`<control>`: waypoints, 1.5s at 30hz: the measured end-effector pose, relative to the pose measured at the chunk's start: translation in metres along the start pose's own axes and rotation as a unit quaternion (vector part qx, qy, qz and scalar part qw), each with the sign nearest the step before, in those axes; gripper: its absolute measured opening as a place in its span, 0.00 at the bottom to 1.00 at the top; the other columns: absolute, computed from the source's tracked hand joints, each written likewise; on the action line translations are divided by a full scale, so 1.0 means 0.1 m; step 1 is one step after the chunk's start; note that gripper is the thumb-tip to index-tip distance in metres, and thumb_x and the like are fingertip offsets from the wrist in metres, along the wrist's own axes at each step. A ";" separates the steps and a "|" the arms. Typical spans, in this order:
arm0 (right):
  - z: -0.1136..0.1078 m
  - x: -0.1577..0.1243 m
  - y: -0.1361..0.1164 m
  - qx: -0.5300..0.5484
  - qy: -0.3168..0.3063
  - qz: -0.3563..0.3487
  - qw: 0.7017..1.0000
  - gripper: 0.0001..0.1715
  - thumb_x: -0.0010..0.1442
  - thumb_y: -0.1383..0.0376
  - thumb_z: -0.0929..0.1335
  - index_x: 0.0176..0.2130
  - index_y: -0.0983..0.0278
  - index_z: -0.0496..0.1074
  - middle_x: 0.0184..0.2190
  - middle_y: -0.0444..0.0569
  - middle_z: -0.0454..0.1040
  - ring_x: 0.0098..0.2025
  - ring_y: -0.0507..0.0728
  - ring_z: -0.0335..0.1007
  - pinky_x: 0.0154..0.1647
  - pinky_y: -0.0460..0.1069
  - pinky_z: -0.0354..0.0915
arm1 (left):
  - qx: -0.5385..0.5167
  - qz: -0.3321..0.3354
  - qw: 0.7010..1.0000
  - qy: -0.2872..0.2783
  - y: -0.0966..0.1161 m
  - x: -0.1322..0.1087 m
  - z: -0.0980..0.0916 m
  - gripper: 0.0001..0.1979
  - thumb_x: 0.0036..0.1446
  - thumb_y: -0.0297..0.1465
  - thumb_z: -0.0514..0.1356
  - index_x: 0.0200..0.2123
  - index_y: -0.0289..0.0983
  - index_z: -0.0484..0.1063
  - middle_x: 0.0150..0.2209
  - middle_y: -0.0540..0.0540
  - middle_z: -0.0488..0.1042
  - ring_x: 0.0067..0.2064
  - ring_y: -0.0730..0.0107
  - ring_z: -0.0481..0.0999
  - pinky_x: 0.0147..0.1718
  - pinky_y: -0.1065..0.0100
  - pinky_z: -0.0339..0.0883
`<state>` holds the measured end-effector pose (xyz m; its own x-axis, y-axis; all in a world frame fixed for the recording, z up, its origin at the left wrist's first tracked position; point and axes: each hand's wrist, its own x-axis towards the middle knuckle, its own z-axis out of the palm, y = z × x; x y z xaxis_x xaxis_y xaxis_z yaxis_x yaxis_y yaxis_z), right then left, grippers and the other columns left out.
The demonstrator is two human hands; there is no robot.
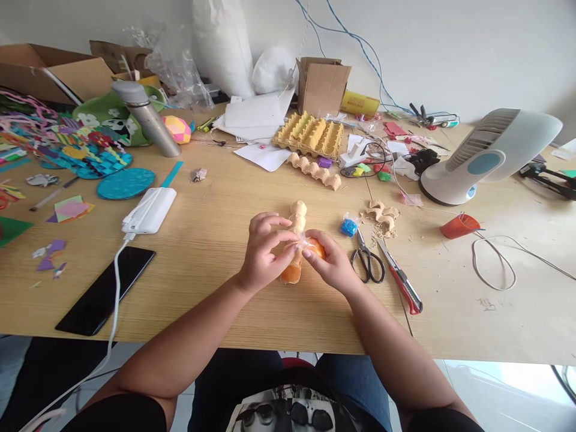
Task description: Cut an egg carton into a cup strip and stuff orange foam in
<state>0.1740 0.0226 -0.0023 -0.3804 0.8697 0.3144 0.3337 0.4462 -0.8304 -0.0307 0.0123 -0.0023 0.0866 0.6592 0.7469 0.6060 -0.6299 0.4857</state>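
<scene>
My right hand is closed around an orange lump, apparently soft clay, in a clear plastic wrapper. The thumb and index finger of my left hand pinch the wrapper's edge, with the other fingers raised. Under my hands a pale egg-carton strip lies on the table. Its near end has an orange covering, and its middle is partly hidden by my fingers. To the right are a blue clay packet, black-handled scissors and a red box cutter.
Carton scraps lie beyond the scissors. A yellow egg tray and another cut strip are farther back. A white fan and an orange cup stand right. A power bank, phone and steel bottle are left.
</scene>
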 end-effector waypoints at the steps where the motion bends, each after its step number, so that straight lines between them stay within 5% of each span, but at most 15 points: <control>1: 0.00 0.00 -0.01 0.003 -0.002 0.005 1.000 0.23 0.70 0.47 0.69 0.54 0.60 0.75 0.48 0.54 0.82 0.46 0.62 0.79 0.50 0.57 0.75 | 0.004 -0.006 1.000 -0.009 0.01 0.00 -0.01 0.02 0.64 0.31 0.66 0.39 0.46 0.78 0.49 0.43 0.76 0.60 0.54 0.70 0.65 0.44 0.67; 11: -0.03 0.02 -0.03 0.059 -0.051 0.024 0.997 0.25 0.70 0.44 0.69 0.52 0.61 0.76 0.44 0.52 0.83 0.45 0.61 0.79 0.49 0.56 0.75 | 0.024 0.026 0.998 -0.053 -0.01 0.00 -0.02 0.05 0.61 0.31 0.66 0.39 0.48 0.80 0.55 0.43 0.73 0.64 0.49 0.65 0.67 0.41 0.63; 19: -0.04 0.02 0.02 -0.023 0.028 -0.022 0.999 0.29 0.66 0.42 0.72 0.53 0.60 0.77 0.47 0.56 0.83 0.47 0.64 0.80 0.51 0.59 0.75 | 0.092 0.074 0.993 -0.028 -0.13 -0.02 0.01 0.06 0.61 0.30 0.68 0.38 0.50 0.81 0.52 0.45 0.76 0.63 0.48 0.66 0.64 0.43 0.64; 24: -0.07 0.03 0.05 -0.072 0.041 -0.064 0.995 0.25 0.69 0.44 0.71 0.53 0.59 0.77 0.42 0.54 0.82 0.43 0.64 0.79 0.45 0.58 0.74 | 0.054 0.048 0.996 -0.058 -0.08 -0.01 -0.03 0.07 0.62 0.30 0.66 0.41 0.48 0.82 0.60 0.44 0.75 0.68 0.46 0.64 0.69 0.38 0.61; 28: -0.07 0.03 0.07 -0.129 0.014 -0.075 0.989 0.22 0.71 0.50 0.71 0.57 0.58 0.74 0.42 0.54 0.81 0.45 0.65 0.78 0.46 0.59 0.74 | -0.072 -0.057 0.991 -0.100 -0.10 -0.03 0.00 0.15 0.70 0.29 0.55 0.47 0.46 0.83 0.64 0.44 0.74 0.70 0.54 0.65 0.72 0.43 0.61; 35: -0.09 -0.01 0.00 -0.142 -0.003 -0.086 0.986 0.25 0.63 0.68 0.72 0.58 0.59 0.67 0.50 0.56 0.79 0.49 0.65 0.78 0.50 0.60 0.74 | -0.147 -0.170 0.958 -0.176 -0.29 -0.04 0.06 0.09 0.65 0.39 0.69 0.47 0.50 0.86 0.63 0.44 0.76 0.68 0.53 0.71 0.69 0.46 0.67; 45: -0.17 0.04 0.04 -0.089 0.025 -0.093 0.991 0.17 0.69 0.53 0.73 0.54 0.57 0.77 0.46 0.55 0.78 0.49 0.64 0.77 0.49 0.61 0.76 | -0.106 -0.125 0.973 -0.162 -0.31 -0.04 0.02 0.14 0.64 0.43 0.69 0.52 0.52 0.85 0.72 0.45 0.67 0.74 0.51 0.62 0.71 0.42 0.62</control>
<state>0.1884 0.0313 0.0038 -0.4078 0.7761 0.4811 0.4101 0.6264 -0.6629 -0.0479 0.0303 -0.0210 0.2235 0.8761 0.4272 0.4668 -0.4810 0.7421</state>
